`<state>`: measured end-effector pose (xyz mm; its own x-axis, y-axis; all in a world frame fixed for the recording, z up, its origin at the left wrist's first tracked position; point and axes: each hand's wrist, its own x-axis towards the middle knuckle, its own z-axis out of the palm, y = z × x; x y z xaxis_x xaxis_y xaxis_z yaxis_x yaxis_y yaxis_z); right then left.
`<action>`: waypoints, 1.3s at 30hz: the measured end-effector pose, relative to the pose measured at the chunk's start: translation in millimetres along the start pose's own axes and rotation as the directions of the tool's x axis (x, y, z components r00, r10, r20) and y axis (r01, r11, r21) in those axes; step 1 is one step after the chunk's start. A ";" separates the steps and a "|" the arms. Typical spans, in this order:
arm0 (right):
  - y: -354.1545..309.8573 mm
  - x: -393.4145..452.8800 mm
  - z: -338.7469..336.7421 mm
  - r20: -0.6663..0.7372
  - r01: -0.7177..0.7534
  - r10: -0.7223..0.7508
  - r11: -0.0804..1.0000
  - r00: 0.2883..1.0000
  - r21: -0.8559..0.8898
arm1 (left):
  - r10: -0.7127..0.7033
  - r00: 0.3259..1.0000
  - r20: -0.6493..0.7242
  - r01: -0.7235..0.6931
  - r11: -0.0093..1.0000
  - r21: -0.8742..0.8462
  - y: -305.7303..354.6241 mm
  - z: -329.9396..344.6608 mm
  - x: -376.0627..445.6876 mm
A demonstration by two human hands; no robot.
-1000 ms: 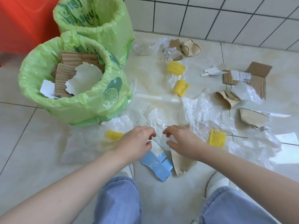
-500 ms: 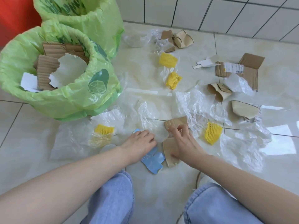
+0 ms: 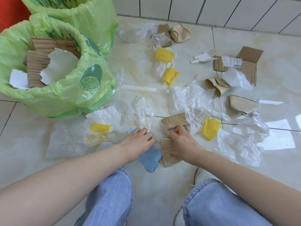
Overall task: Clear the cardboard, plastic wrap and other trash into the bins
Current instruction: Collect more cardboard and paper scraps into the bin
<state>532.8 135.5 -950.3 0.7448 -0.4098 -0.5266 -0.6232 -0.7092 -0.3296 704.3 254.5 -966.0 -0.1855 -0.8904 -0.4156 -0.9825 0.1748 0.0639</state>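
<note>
Your right hand (image 3: 182, 141) lies over the tan cardboard flap (image 3: 167, 154) just in front of your knees, its fingertips (image 3: 176, 130) curled onto the near edge of the corrugated cardboard strip (image 3: 175, 120) and seeming to pinch it; your left hand (image 3: 138, 141) rests with loosely bent fingers on the blue card cut-out (image 3: 150, 159) and the clear plastic wrap (image 3: 143, 111) at its far edge, gripping nothing that you can see; expect the corrugated strip to be light and fairly stiff along its flutes, so take it by an edge and it should lift flat, though it will fold easily across the ribs; the thin tan flap and the blue card look floppier and lie flush on the glossy tile floor (image 3: 162, 185), so you may need to slide a nail under a corner; the wrap is crinkled, transparent and nearly weightless, likely to cling and slip, so bunch it in a fist rather than pinching a single layer; the yellow foam nets (image 3: 211, 128) are soft, springy mesh sleeves, safe to squeeze anywhere; the near green-lined bin (image 3: 68, 88) stands to your left, already holding ribbed cardboard and torn white card; a second lined bin (image 3: 91, 17) stands behind it
</note>
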 end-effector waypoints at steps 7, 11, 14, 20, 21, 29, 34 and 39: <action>0.1 -7.1 -6.5 0.141 0.057 -0.040 0.991 0.989 -0.121 | -0.072 0.983 0.169 0.075 0.997 -0.009 -0.4 -5.1 2.5; 0.9 -13.3 -12.9 0.199 0.078 -0.071 0.997 0.977 -0.028 | -0.059 0.973 0.224 0.065 0.998 -0.020 1.3 -6.3 -0.7; 5.2 -18.1 -18.0 0.225 0.039 -0.054 0.997 0.973 0.071 | 0.002 0.969 0.246 0.035 0.989 -0.146 -0.7 -10.3 -3.1; 24.7 -22.1 -33.2 0.137 -0.030 0.000 0.976 0.991 0.215 | 0.003 0.969 0.245 0.128 0.846 -0.517 -10.3 -13.7 -1.7; 28.5 -22.0 -35.2 0.116 -0.050 0.023 0.971 0.993 0.235 | -0.021 0.967 0.254 0.167 0.805 -0.570 -13.4 -19.3 0.9; 52.8 -13.4 -23.5 -0.070 -0.199 0.242 0.905 0.968 0.377 | -0.341 0.916 0.212 0.264 0.114 -0.958 -34.1 -70.2 39.6; 51.1 -6.2 -18.8 -0.045 -0.211 0.258 0.867 0.965 0.452 | -0.376 0.864 0.336 0.325 -0.092 -0.941 -18.4 -73.1 79.8; 48.4 5.2 -23.6 0.056 -0.280 0.301 0.782 0.952 0.557 | -0.368 0.851 0.376 0.414 0.027 -0.910 -6.2 -77.4 104.8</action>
<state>512.1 85.5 -950.4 0.5080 -0.5719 -0.6441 -0.8287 -0.1204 -0.5466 689.7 127.6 -939.7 0.2097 -0.6638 -0.7179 -0.1174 -0.7460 0.6555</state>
